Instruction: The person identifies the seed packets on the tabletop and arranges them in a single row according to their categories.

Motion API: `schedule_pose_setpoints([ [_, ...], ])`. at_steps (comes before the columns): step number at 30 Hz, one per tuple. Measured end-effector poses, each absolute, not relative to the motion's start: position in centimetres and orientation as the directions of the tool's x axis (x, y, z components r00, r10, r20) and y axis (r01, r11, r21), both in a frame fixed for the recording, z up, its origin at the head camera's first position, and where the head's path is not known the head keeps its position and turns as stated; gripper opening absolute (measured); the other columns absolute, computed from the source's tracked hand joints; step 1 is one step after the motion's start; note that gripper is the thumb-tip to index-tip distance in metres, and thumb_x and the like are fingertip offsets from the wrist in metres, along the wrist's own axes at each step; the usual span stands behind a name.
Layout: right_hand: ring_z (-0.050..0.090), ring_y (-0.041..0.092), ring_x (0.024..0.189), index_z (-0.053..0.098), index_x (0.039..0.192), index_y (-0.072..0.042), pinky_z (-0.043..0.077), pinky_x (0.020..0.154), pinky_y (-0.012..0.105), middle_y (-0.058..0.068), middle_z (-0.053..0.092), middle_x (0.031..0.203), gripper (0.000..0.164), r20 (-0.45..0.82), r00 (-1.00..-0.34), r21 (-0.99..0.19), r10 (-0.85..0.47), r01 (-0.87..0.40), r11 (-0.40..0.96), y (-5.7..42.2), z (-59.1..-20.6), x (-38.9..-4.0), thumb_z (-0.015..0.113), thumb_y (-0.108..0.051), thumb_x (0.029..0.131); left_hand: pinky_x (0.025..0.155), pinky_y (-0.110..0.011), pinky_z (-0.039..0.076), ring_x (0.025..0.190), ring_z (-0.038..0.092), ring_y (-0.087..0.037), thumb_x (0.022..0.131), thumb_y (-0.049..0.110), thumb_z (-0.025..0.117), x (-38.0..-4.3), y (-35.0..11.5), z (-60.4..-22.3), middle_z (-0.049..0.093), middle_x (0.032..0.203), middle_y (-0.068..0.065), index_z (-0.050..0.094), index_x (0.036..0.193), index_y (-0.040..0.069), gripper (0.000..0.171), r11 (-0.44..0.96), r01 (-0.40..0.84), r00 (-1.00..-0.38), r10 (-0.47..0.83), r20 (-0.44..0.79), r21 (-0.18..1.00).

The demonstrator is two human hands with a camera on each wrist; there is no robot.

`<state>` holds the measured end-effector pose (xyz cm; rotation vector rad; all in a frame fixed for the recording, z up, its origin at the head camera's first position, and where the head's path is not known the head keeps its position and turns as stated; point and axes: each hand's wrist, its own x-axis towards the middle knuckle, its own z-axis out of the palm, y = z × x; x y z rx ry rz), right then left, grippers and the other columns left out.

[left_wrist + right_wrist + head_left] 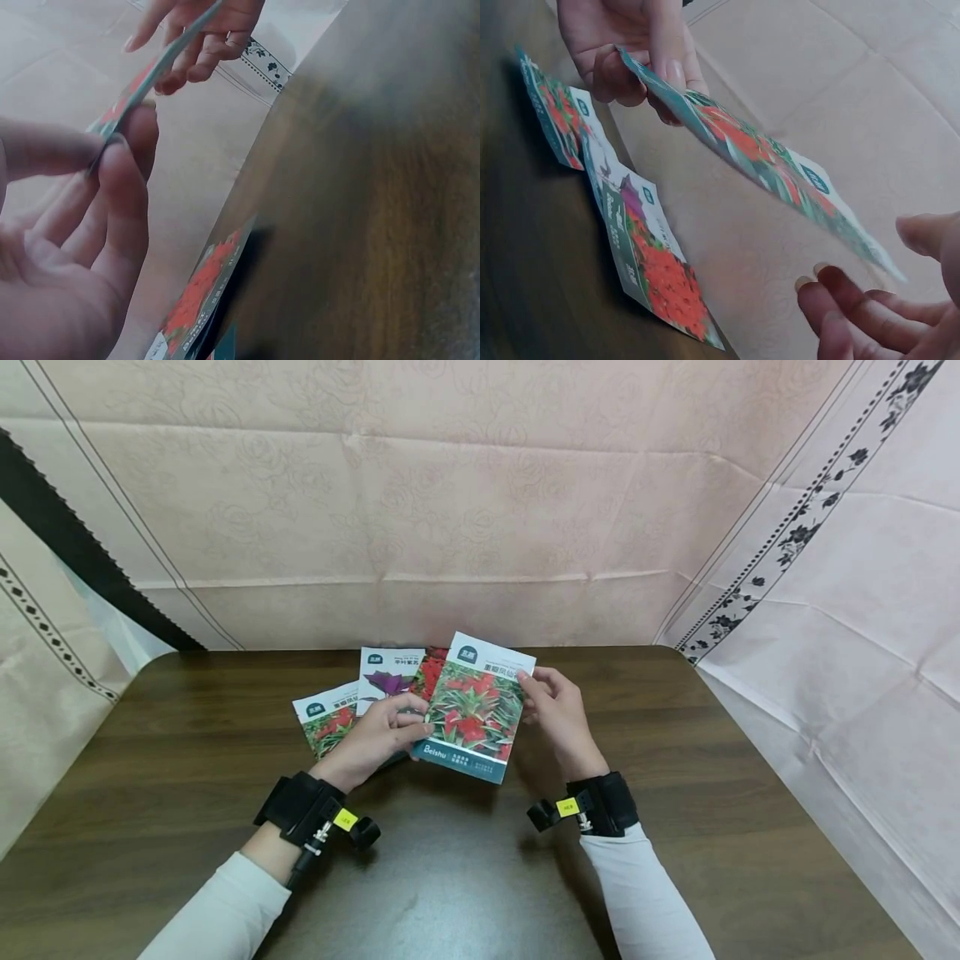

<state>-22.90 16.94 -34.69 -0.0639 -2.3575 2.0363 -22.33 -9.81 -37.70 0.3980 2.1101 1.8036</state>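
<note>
My left hand pinches a flower seed packet by its lower left corner, thumb in front and fingers behind. Red blooms among green leaves show on its front, above a teal band. In the left wrist view the packet is raised above the table and seen nearly edge-on. My right hand is at the packet's upper right edge. The right wrist view shows that hand's thumb and fingers spread apart, with the packet's far corner in the gap between them.
Behind the left hand, three more packets lie overlapping on the wooden table: one with red and green flowers, one with a purple plant, one with dense red flowers. A pale patterned cloth hangs beyond the table's far edge.
</note>
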Motion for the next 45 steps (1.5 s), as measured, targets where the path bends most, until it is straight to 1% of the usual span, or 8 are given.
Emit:
schedule_pose_setpoints([
  [3,0.064,0.01,0.076,0.055,0.124,-0.011,0.053,0.07,0.028,0.006,0.069,0.099,0.04,0.012,-0.999,-0.996,0.051,-0.007,0.093,17.0,-34.5,-22.8,0.061,-0.037,0.095,0.072,-0.034,0.05,0.066,0.061,-0.014,0.095,0.017,0.061,-22.1,-9.8,-37.5,0.071,0.086,-0.001,0.05,0.116,0.007,0.025,0.165,0.012,-0.884,0.462,-0.066,0.986],
  [8,0.069,0.009,0.079,0.057,0.118,-0.006,0.054,0.071,0.024,0.009,0.072,0.104,0.035,0.038,-0.999,-0.996,0.034,-0.036,0.079,17.1,-34.3,-22.5,0.064,-0.03,0.094,0.07,-0.029,0.05,0.073,0.063,-0.013,0.096,0.016,0.06,-22.0,-9.8,-37.2,0.073,0.1,-0.005,0.05,0.116,0.006,0.025,0.158,0.005,-0.865,0.496,-0.075,0.987],
  [14,0.071,0.008,0.08,0.06,0.111,-0.003,0.055,0.071,0.023,0.011,0.073,0.105,0.03,0.06,-0.997,-0.994,0.043,-0.055,0.099,17.1,-34.2,-22.5,0.065,-0.026,0.094,0.068,-0.035,0.051,0.073,0.062,-0.014,0.095,0.016,0.061,-22.0,-10.0,-37.2,0.072,0.101,-0.004,0.05,0.116,0.007,0.025,0.157,0.024,-0.85,0.523,-0.062,0.987],
  [17,0.071,0.008,0.079,0.061,0.11,-0.002,0.055,0.069,0.023,0.009,0.073,0.102,0.029,0.067,-0.997,-0.993,0.047,-0.062,0.104,17.0,-34.2,-22.4,0.065,-0.026,0.093,0.066,-0.033,0.052,0.072,0.061,-0.014,0.096,0.017,0.06,-21.9,-10.1,-37.2,0.07,0.1,-0.005,0.049,0.12,0.006,0.029,0.144,0.035,-0.84,0.541,-0.049,0.989],
  [24,0.069,0.008,0.072,0.061,0.108,-0.004,0.05,0.059,0.021,0.004,0.073,0.094,0.027,0.083,-0.996,-0.99,0.036,-0.079,0.116,16.6,-34.0,-22.3,0.065,-0.026,0.093,0.067,-0.028,0.051,0.079,0.063,-0.014,0.097,0.022,0.058,-21.8,-10.4,-36.7,0.067,0.112,-0.008,0.044,0.134,0.007,0.042,0.118,0.012,-0.829,0.556,-0.056,0.993],
  [30,0.069,0.009,0.07,0.061,0.112,-0.005,0.05,0.057,0.021,0.01,0.073,0.098,0.027,0.07,-0.998,-0.986,-0.005,-0.07,0.148,16.1,-33.8,-21.8,0.065,-0.025,0.094,0.065,-0.031,0.053,0.074,0.059,-0.018,0.098,0.033,0.057,-21.9,-10.9,-36.2,0.064,0.096,-0.006,0.047,0.133,0.01,0.044,0.11,-0.001,-0.842,0.536,-0.06,0.994],
  [37,0.071,0.013,0.075,0.062,0.116,-0.006,0.055,0.064,0.024,0.018,0.071,0.106,0.029,0.033,-0.996,-0.988,-0.08,-0.044,0.147,14.7,-34.0,-21.3,0.065,-0.023,0.094,0.067,-0.036,0.055,0.08,0.064,-0.03,0.096,0.042,0.056,-21.9,-12.1,-35.2,0.061,0.113,-0.012,0.051,0.13,0.013,0.045,0.14,0.035,-0.888,0.459,-0.033,0.99],
  [45,0.07,0.015,0.078,0.063,0.115,-0.009,0.054,0.063,0.024,0.014,0.072,0.109,0.029,0.023,-0.986,-0.986,-0.162,-0.049,0.158,13.4,-34.4,-20.7,0.067,-0.026,0.092,0.071,-0.037,0.056,0.085,0.062,-0.035,0.097,0.04,0.057,-21.7,-12.9,-34.6,0.063,0.11,-0.014,0.049,0.132,0.013,0.045,0.208,0.081,-0.914,0.407,-0.011,0.975],
])
